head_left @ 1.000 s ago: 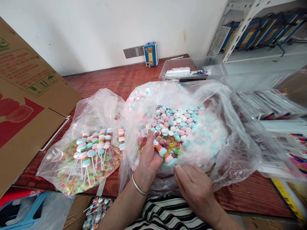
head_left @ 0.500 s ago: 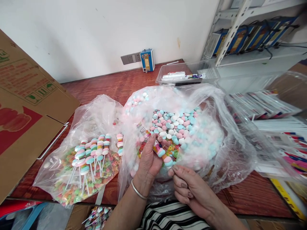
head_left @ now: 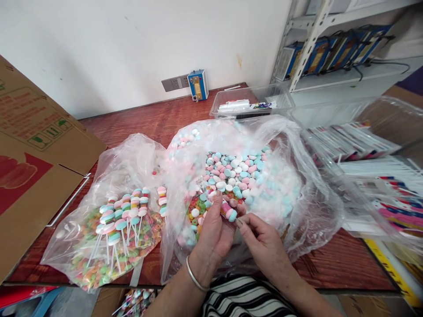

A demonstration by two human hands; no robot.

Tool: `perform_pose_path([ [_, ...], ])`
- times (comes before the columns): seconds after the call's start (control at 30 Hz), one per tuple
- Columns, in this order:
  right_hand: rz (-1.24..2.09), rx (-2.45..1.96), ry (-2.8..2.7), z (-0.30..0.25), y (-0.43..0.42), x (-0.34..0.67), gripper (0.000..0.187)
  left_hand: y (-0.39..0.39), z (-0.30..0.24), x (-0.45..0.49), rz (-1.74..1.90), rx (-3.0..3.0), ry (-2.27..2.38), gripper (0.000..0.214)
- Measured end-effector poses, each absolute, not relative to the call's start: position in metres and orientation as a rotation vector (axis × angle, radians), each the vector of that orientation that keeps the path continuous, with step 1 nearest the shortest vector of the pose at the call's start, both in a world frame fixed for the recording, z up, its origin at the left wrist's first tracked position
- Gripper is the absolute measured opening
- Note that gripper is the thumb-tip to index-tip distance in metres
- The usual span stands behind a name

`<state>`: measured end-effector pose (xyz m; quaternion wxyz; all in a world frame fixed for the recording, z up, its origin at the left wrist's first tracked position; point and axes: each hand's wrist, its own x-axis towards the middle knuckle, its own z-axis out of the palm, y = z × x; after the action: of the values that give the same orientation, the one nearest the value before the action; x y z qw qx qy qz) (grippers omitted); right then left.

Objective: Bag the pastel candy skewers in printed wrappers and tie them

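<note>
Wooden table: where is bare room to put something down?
The table is bare behind the lollipop bag and the candy bag, between the cardboard box and the clear tray. A narrow strip is free front right. Centre and right side are crowded.

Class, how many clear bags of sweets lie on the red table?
2. The left bag has ring sweets and candy sticks; the middle bag, pastel discs. Another may lie below the table edge.

The left hand (head_left: pixel 214 229) is holding its fingers curled shut, back toward the camera, wrist bent upward. The right hand (head_left: pixel 264 244) is pinching thumb and forefinger together just beside the left fingertips, both forearms angling in from below.
</note>
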<state>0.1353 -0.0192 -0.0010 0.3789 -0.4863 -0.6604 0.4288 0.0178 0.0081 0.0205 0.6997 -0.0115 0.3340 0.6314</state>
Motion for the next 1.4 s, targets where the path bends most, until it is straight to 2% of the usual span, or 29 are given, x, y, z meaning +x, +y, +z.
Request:
perform_pose_path([
  [0.1, 1.251, -1.236, -1.587, 0.001, -0.019, 0.139, 0.027, 0.012, 0.021, 0.006, 1.48, 0.035, 0.753, 0.029],
  [0.2, 1.247, -1.202, -1.64, 0.0, -0.023, 0.139, 0.024, 0.019, 0.022, -0.002, 1.546, 0.038, 0.736, 0.025],
  [0.3, 1.077, -1.198, -1.746, -0.004, -0.024, 0.133, 0.02, 0.018, 0.022, 0.009, 1.537, 0.069, 0.718, 0.015],
  [0.4, 0.875, -1.279, -1.811, -0.005, -0.022, 0.129, 0.02, 0.011, 0.018, 0.028, 1.504, 0.062, 0.746, 0.019],
  [0.57, 0.751, -1.364, -1.995, -0.003, -0.024, 0.137, 0.022, 0.012, 0.015, 0.022, 1.497, 0.008, 0.709, 0.022],
  [0.7, 0.832, -1.298, -1.986, -0.007, -0.031, 0.141, 0.028, 0.013, 0.018, 0.014, 1.541, 0.087, 0.745, 0.021],
  [0.83, 0.923, -1.282, -1.821, -0.011, -0.028, 0.134, 0.025, 0.001, 0.013, 0.034, 1.482, 0.19, 0.822, 0.024],
  [1.07, 0.845, -1.327, -1.774, -0.014, -0.019, 0.132, 0.026, -0.016, 0.006, 0.053, 1.417, 0.168, 0.953, 0.033],
  [1.2, 0.754, -1.373, -1.8, -0.015, -0.022, 0.132, 0.028, -0.023, 0.007, 0.053, 1.393, 0.273, 0.982, 0.038],
  [1.33, 0.611, -1.395, -1.79, -0.016, -0.02, 0.132, 0.022, -0.025, 0.006, 0.052, 1.395, 0.301, 0.917, 0.033],
  [1.4, 0.398, -1.333, -1.867, -0.018, -0.018, 0.134, 0.033, -0.024, 0.004, 0.051, 1.414, 0.287, 0.893, 0.03],
])
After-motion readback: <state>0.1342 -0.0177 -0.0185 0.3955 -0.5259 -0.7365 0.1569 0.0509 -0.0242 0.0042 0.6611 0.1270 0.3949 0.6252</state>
